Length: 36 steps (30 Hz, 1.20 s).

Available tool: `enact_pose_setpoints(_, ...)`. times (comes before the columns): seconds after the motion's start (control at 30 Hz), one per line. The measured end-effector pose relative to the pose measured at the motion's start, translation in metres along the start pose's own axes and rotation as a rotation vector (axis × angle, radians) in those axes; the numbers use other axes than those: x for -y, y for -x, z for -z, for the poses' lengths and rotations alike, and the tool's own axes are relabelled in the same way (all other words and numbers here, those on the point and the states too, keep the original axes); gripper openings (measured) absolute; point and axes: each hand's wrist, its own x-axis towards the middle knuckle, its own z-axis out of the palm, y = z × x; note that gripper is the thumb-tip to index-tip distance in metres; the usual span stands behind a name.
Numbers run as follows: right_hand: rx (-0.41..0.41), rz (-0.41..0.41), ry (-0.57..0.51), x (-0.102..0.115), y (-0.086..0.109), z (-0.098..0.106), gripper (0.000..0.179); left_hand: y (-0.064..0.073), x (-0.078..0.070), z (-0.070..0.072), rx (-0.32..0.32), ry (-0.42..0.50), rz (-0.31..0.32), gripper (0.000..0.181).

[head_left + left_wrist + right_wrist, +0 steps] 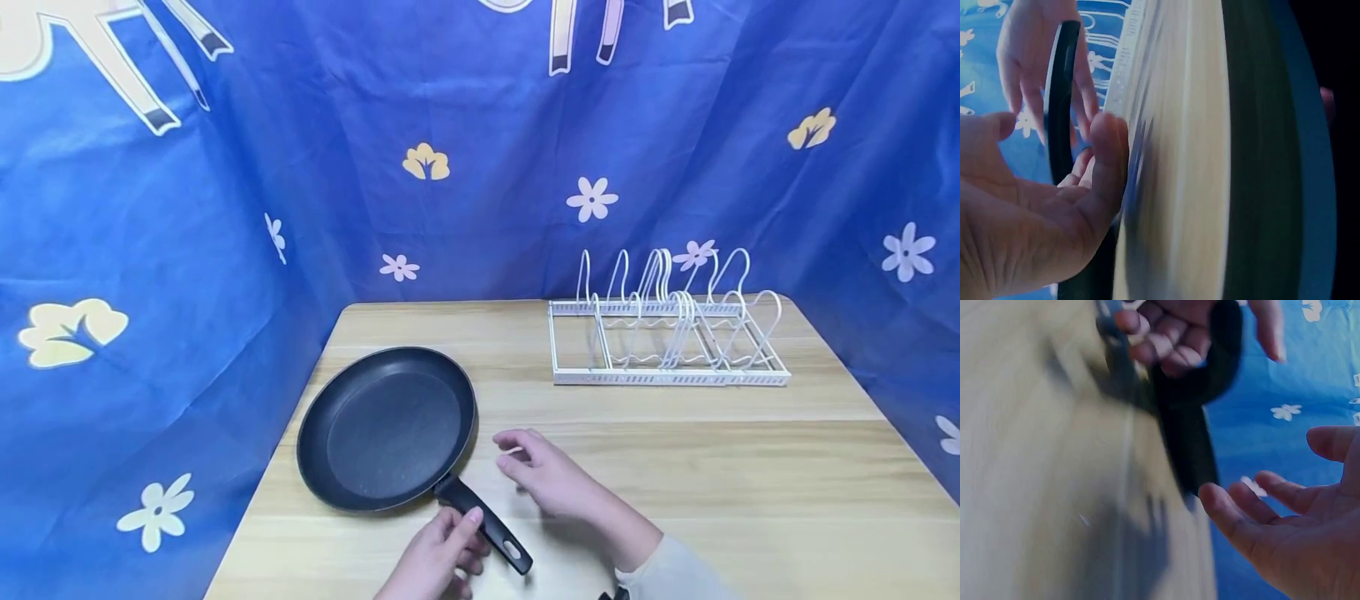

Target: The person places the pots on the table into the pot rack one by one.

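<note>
A black frying pan (397, 437) lies on the left part of the wooden table, its handle (491, 529) pointing toward the near side and right. My left hand (442, 550) is at this handle, with the fingers beneath it and the thumb above. In the left wrist view the handle (1062, 103) passes between thumb and fingers, and the thumb stands apart from it. My right hand (551, 475) hovers to the right of the pan, fingers loosely bent and holding nothing. The right wrist view shows its fingertips (1216, 497) close to the dark pan's rim.
A white wire rack (667, 379) with upright loops stands at the back right of the table (720, 467). Blue patterned cloth (495, 217) hangs behind the table and along both sides. The pan sits close to the table's left edge.
</note>
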Motion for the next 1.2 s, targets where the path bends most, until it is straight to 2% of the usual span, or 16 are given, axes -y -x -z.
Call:
enact_pose_setpoints(0.1,0.100,-0.073,-0.123,-0.005,-0.009,-0.009,0.051,-0.006,0.005,-0.010,0.095,0.139,-0.021,0.045)
enact_pose_setpoints(0.23,0.225,-0.148,-0.301,-0.015,-0.021,-0.017,0.050,-0.013,0.010,-0.021,0.197,0.380,-0.052,0.057)
enact_pose_setpoints(0.33,0.305,-0.182,-0.391,-0.021,-0.029,-0.023,0.044,-0.015,0.014,-0.024,0.242,0.534,-0.043,0.057)
enact_pose_setpoints(0.47,0.377,-0.219,-0.470,-0.027,-0.039,-0.032,0.039,-0.015,0.018,-0.021,0.261,0.643,-0.025,0.034)
enact_pose_setpoints(0.57,0.453,-0.268,-0.577,-0.031,-0.045,-0.037,0.045,-0.015,0.020,-0.018,0.297,0.688,-0.054,0.021)
enact_pose_setpoints(0.73,0.575,-0.345,-0.737,-0.039,-0.048,-0.041,0.051,-0.016,0.023,-0.015,0.419,0.752,-0.109,0.017)
enact_pose_setpoints(0.87,0.627,-0.364,-0.795,-0.043,-0.052,-0.043,0.042,-0.018,0.024,-0.012,0.474,0.775,-0.126,0.018)
enact_pose_setpoints(1.0,0.675,-0.372,-0.841,-0.044,-0.057,-0.046,0.031,-0.018,0.023,-0.009,0.487,0.759,-0.136,0.019)
enact_pose_setpoints(1.13,0.710,-0.366,-0.862,-0.045,-0.060,-0.047,0.031,-0.019,0.019,-0.005,0.505,0.732,-0.151,0.018)
enact_pose_setpoints(1.2,0.706,-0.345,-0.882,-0.045,-0.061,-0.049,0.035,-0.020,0.017,-0.003,0.541,0.731,-0.178,0.018)
